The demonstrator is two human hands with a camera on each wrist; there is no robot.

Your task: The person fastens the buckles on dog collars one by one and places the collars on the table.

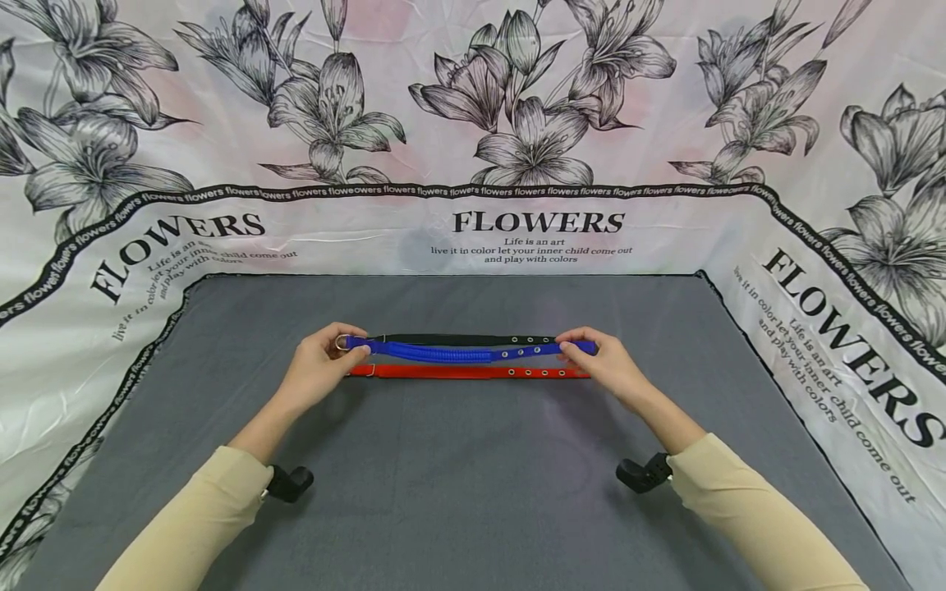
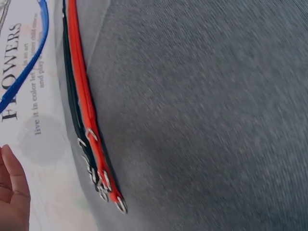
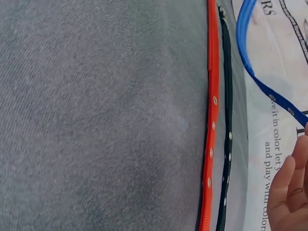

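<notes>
A blue collar [image 1: 439, 353] with a padded middle and metal eyelets is stretched sideways in the head view, sagging slightly. My left hand [image 1: 319, 361] pinches its end with the metal ring, and my right hand [image 1: 608, 361] pinches the eyelet end. Both wrist views show the blue collar lifted off the cloth. Below it lie a red collar [image 1: 443, 372] and a black collar [image 1: 436, 339], straight and side by side. The metal buckle and ring of the red collar [image 2: 110, 187] show in the left wrist view. Its row of eyelets appears in the right wrist view.
Grey cloth [image 1: 458, 476] covers the work surface. Behind it and along both sides runs a white flower-printed sheet [image 1: 355, 238] with black lettering. A black wrist device [image 1: 291, 484] sits at the left cuff, another [image 1: 643, 474] at the right cuff.
</notes>
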